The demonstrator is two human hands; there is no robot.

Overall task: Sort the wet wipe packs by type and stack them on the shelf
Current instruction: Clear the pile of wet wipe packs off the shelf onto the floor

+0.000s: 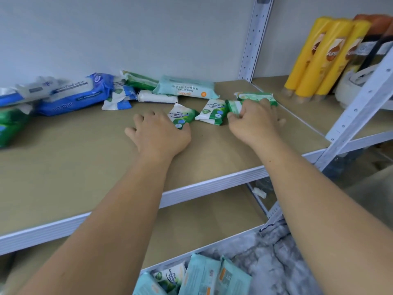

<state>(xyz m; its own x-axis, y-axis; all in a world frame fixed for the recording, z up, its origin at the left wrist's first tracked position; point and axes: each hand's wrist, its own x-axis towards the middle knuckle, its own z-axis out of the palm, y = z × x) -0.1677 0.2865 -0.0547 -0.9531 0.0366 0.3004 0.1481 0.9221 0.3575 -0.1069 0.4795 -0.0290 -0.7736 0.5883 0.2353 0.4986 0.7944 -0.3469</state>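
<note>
On the brown shelf board [85, 167] lie several wet wipe packs. My left hand [159, 135] holds a small green-and-white pine antibacterial pack [181, 116] between thumb and fingers. A second pack of that kind [212, 112] lies free between my hands. My right hand [253, 122] grips a green pack [235, 107], and another green pack [255, 96] lies just behind its fingers. Further back rest a pale teal fragrance-free pack [185, 87], a white pack [157, 96], a green pack [140, 80] and blue packs [72, 96].
Yellow shampoo bottles [319, 56] stand on the neighbouring shelf to the right, past a grey metal upright [253, 39]. A green pack [10, 126] lies at the far left edge. Below, more teal and green packs [202, 275] lie beside grey cloth [276, 258].
</note>
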